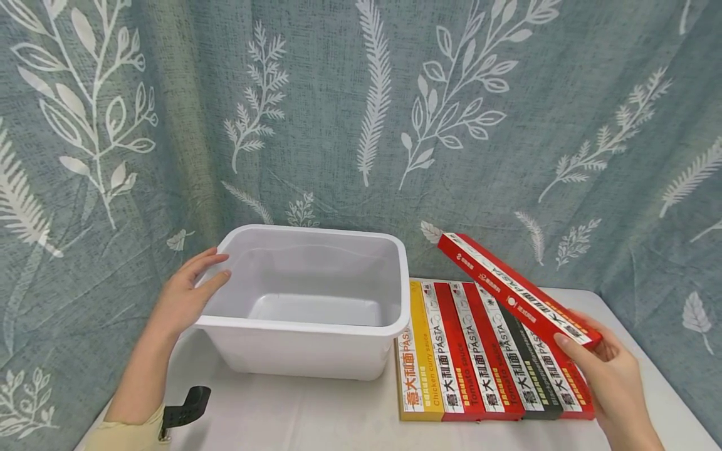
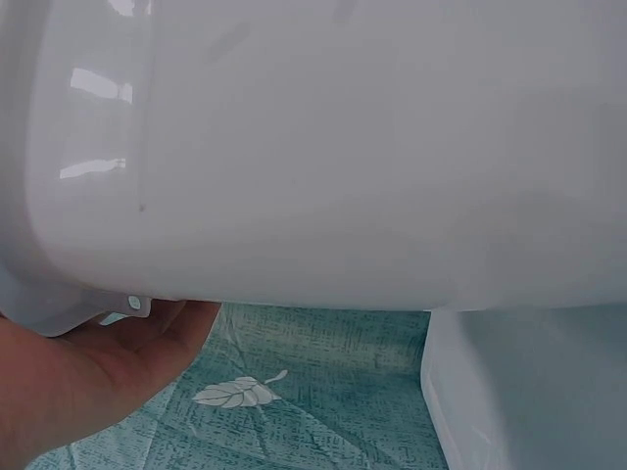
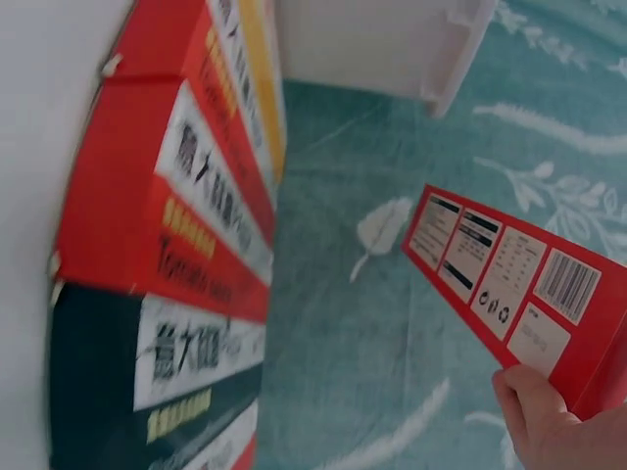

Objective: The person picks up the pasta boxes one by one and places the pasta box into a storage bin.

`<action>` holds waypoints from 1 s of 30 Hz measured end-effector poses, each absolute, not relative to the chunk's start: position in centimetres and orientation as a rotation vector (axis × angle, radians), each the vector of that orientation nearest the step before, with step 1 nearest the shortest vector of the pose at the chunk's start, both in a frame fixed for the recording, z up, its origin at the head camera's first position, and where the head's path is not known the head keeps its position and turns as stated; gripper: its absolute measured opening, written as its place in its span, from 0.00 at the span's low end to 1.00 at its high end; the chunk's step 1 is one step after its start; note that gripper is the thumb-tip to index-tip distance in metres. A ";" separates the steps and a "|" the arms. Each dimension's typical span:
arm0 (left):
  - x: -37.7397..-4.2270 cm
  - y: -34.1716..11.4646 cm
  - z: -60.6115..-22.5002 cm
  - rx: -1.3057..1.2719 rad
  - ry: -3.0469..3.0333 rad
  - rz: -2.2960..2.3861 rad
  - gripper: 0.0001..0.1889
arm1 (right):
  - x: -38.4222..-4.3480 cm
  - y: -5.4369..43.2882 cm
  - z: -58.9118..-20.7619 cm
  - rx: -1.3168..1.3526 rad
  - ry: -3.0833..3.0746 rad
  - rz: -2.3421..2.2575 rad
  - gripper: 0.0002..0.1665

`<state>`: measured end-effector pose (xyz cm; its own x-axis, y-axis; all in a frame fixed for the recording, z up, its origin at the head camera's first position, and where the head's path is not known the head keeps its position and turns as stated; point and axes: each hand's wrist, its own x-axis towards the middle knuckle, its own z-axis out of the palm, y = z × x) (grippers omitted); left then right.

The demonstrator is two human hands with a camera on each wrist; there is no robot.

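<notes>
A long red pasta box is gripped at its near end by my right hand, held tilted above a row of pasta boxes. In the right wrist view, the thumb presses the held box's red side, which carries a barcode and printed panels. My left hand rests at the left rim of a white plastic bin, its fingers reaching over the edge. From the left wrist view, the fingers lie along the underside of the bin's rim. The bin's inside shows only its bare floor.
Right of the bin several pasta boxes lie side by side on the white table: a yellow box, red boxes and a black box. A patterned green curtain hangs behind. A black strap piece sits by the left wrist.
</notes>
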<state>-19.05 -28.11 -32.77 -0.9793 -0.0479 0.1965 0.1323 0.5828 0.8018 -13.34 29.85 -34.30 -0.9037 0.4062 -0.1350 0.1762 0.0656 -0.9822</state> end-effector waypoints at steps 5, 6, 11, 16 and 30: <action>-19.1 -28.1 -32.8 -0.068 -2.619 -1.342 0.30 | -13.5 28.7 -33.7 -0.521 -2.165 2.016 0.39; -19.1 -28.1 -32.8 -0.067 -2.620 -1.343 0.30 | -13.5 28.4 -33.5 -0.499 -2.162 2.029 0.39; -19.1 -28.1 -32.7 -0.062 -2.625 -1.352 0.31 | -13.8 27.1 -33.0 -0.317 -2.101 2.108 0.34; -19.1 -28.1 -32.8 -0.062 -2.629 -1.351 0.31 | -14.0 25.6 -32.6 -0.219 -2.108 2.106 0.32; -19.2 -28.2 -32.6 -0.052 -2.681 -1.381 0.32 | -15.8 19.8 -30.4 0.105 -2.259 1.948 0.36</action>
